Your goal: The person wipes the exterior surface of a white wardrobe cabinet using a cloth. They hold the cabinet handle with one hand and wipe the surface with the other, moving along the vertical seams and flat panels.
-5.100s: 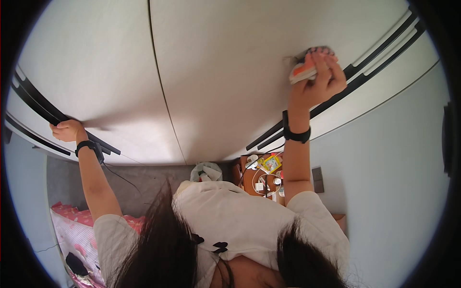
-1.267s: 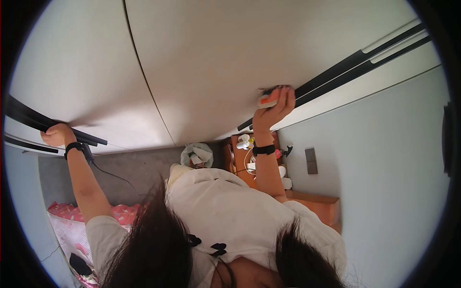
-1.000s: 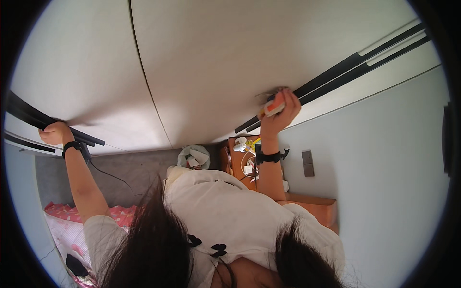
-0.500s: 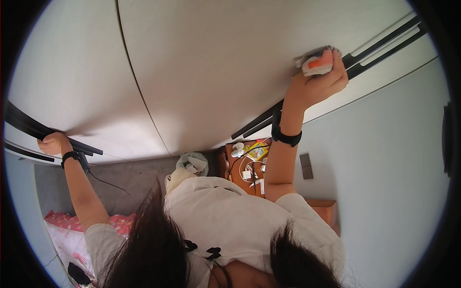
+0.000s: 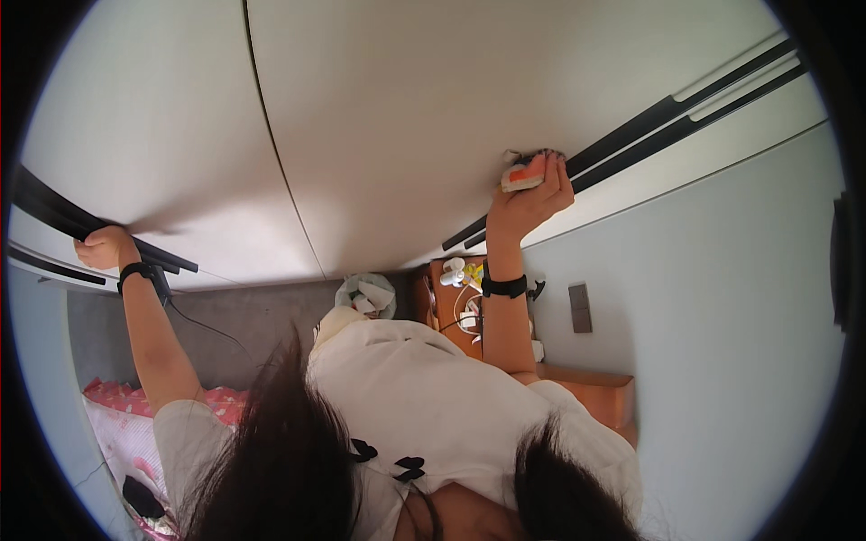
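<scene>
My right hand point(image 5: 534, 200) grips a bunched-up cloth point(image 5: 525, 171), white and orange with dark patches, and presses it to the pale wardrobe door point(image 5: 388, 126). The long black handles point(image 5: 622, 140) run just beside that hand. Out to the left, my left hand point(image 5: 106, 248) is closed around another black door handle point(image 5: 167, 260); its fingers partly hide behind the bar. A dark vertical gap point(image 5: 271, 135) separates the two door panels. Each wrist wears a black band, and a cable hangs from the left one.
A brown bedside table point(image 5: 433, 311) holds bottles, cables and small packets. Next to it stands a bin with a white bag point(image 5: 365, 296) on the grey floor point(image 5: 225, 329). Pink bedding point(image 5: 126, 424) lies lower left. A pale blue wall point(image 5: 704, 298) with a switch plate point(image 5: 579, 307) rises on the right.
My right hand has slid the cloth down and to the left across the door, uncovering more of the black handles. The left hand keeps its hold on its handle.
</scene>
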Motion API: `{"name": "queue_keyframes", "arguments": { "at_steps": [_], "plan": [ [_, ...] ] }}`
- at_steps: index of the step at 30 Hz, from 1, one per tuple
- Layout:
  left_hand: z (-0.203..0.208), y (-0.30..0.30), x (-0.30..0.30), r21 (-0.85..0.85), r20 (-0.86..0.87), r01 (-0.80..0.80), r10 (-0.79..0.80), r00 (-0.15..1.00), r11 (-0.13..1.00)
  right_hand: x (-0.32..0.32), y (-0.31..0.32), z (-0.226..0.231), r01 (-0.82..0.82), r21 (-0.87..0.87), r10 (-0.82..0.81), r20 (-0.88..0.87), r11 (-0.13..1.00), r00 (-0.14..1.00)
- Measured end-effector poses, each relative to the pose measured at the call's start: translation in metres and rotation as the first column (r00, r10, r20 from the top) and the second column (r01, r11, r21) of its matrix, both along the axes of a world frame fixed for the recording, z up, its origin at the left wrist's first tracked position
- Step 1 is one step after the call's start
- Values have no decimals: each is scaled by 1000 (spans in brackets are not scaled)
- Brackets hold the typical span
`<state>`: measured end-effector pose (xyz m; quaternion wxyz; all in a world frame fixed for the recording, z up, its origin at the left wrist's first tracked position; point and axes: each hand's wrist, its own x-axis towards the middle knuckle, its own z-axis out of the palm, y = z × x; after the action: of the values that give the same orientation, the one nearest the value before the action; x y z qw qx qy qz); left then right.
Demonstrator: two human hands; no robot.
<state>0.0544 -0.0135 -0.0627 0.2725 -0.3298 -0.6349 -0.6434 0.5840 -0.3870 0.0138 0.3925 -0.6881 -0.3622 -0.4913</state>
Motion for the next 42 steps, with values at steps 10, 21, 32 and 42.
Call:
{"name": "queue_keyframes", "arguments": {
  "at_steps": [10,21,32,42],
  "plan": [
    [-2,-2,-3,-43,1,-9,9,1000,999,-15,-17,10,-193,78,206,-221,978,953],
    [-3,-1,-3,-18,-18,-20,19,1000,1000,5,8,144,-149,247,128,98,958,987],
    [2,-2,3,-7,2,-12,12,1000,1000,4,8,-10,-16,114,9,67,993,998],
    [-4,2,-5,6,-25,-32,33,999,999,-11,-21,-23,-188,-28,168,-332,982,928]
  ]
}}
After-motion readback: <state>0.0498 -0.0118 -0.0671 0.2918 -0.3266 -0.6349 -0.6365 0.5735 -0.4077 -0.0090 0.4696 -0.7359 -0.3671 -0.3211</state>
